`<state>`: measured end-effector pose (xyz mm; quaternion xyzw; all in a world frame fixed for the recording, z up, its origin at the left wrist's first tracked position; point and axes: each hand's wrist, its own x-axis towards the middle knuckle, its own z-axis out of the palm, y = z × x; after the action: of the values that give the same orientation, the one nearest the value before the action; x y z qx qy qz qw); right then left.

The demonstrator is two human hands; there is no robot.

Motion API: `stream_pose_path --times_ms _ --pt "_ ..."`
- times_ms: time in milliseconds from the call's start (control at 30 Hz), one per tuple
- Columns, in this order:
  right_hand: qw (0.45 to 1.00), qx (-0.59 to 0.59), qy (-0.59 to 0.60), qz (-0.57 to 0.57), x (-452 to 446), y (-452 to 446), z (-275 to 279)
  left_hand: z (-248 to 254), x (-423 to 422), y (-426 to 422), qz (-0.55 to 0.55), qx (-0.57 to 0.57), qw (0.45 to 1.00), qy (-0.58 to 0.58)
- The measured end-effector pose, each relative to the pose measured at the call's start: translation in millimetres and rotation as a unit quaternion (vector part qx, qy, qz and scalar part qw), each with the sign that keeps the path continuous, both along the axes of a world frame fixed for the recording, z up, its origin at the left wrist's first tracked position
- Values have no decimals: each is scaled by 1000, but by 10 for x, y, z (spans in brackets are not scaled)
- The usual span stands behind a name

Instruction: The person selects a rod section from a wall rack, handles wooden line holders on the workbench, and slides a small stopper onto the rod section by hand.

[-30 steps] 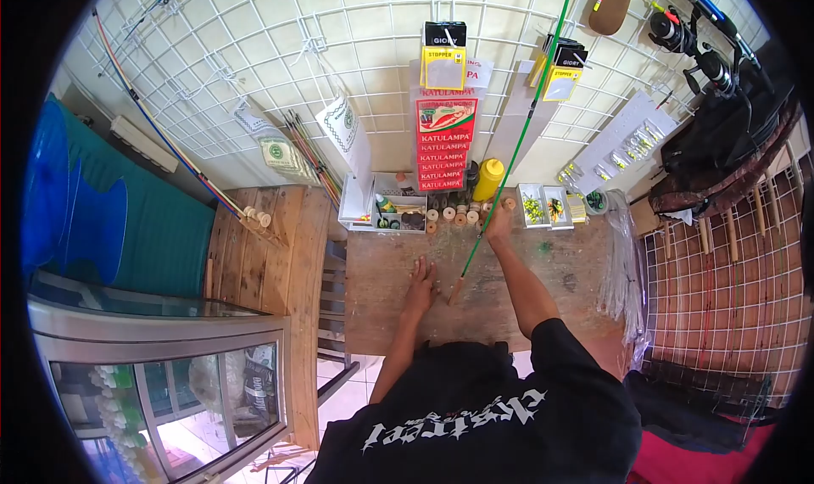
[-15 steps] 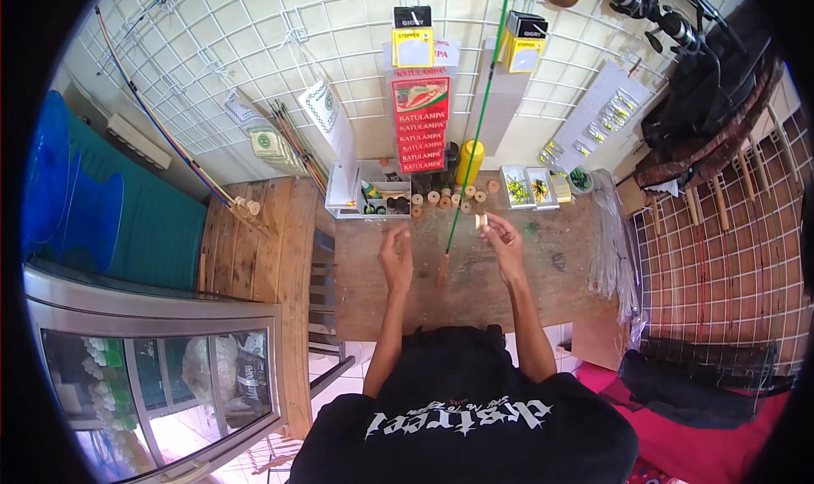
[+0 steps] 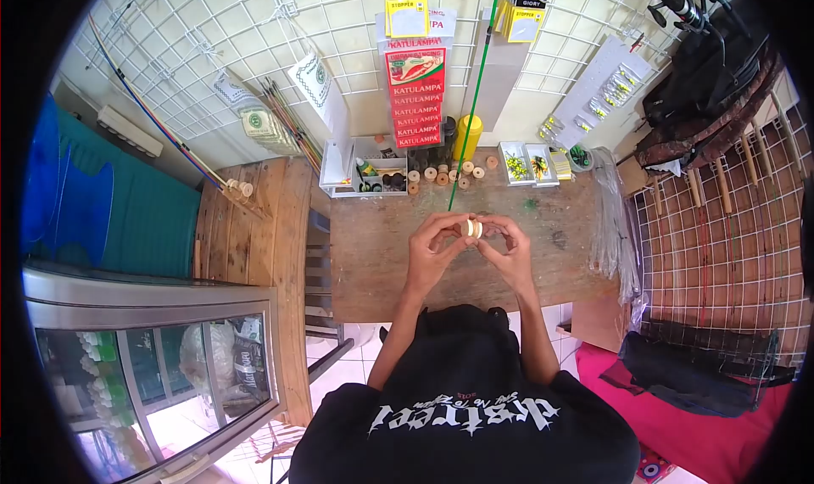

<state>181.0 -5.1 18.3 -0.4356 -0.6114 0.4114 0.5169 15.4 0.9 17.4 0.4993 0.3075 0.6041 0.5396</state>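
Observation:
Between my two hands, over the wooden table (image 3: 381, 263), is a small pale wooden spool (image 3: 471, 229). The fingertips of my left hand (image 3: 432, 251) pinch its left side. On its right side, my right hand (image 3: 506, 251) grips it with thumb and fingers. Just beyond my hands stands a thin green fishing rod (image 3: 476, 98), leaning upward; its lower end is hidden behind them. Several similar wooden spools (image 3: 442, 179) lie in a cluster at the back of the table.
A white organiser box (image 3: 365, 184) with small bottles sits at the back left. White trays (image 3: 526, 163) of lures, a yellow bottle (image 3: 467, 137) and clear plastic sleeves (image 3: 604, 229) line the back and right. A glass-fronted cabinet (image 3: 153, 306) stands at the left.
My left hand has moved right and taken hold of the spool. My right hand has brought the spool slightly left and nearer my body. The view has tilted a little downward.

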Motion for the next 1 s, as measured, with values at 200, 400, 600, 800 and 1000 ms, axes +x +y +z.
stream_pose_path --times_ms 200,400,600,800,1000 --pt "999 3 -6 -47 -30 16 138 -28 -17 -29 65 19 995 73" --pt "984 42 -56 -166 -205 -55 258 -152 -29 32 112 77 981 139" --pt "955 120 -196 -188 -279 -118 343 -184 -4 31 107 71 979 155" --pt "939 152 -246 -183 -268 -105 362 -153 18 1 98 28 987 126" --pt "937 139 -270 -175 -284 -120 314 -162 -17 -10 110 70 974 184"
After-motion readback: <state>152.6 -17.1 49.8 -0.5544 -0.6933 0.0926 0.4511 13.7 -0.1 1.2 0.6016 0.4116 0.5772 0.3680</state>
